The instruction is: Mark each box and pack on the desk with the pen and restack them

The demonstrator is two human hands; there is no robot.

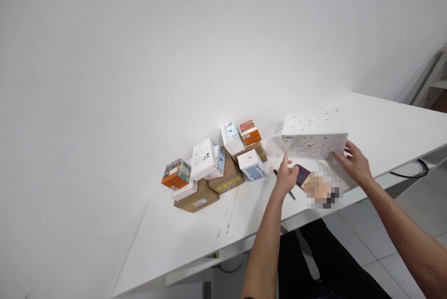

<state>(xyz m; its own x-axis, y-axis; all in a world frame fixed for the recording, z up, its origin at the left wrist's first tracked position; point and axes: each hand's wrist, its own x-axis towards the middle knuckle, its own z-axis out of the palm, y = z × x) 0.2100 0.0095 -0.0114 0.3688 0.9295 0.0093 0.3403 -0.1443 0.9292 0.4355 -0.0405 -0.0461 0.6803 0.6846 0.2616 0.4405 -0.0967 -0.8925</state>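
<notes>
A white box with small dark specks [314, 124] is at the right part of the table, its printed front side turned toward me. My right hand [354, 164] grips its lower right corner, thumb on the front and fingers round the right side. At the lower left corner is my left hand [287, 175], index finger pointing up at the box edge and thumb apart from it. Whether that fingertip presses on the box I cannot tell. Below the box lies a flat dark item [303, 174], partly covered by a blurred patch. A black pen [292, 194] lies beside my left hand.
Left of my hands, brown cartons [197, 199] carry white boxes [204, 159] and an orange box [176, 173]. Another orange box [250, 132] and a blue-white box [252, 165] stand closer. The white table [174, 238] meets a wall behind. A black cable [415, 168] hangs at right.
</notes>
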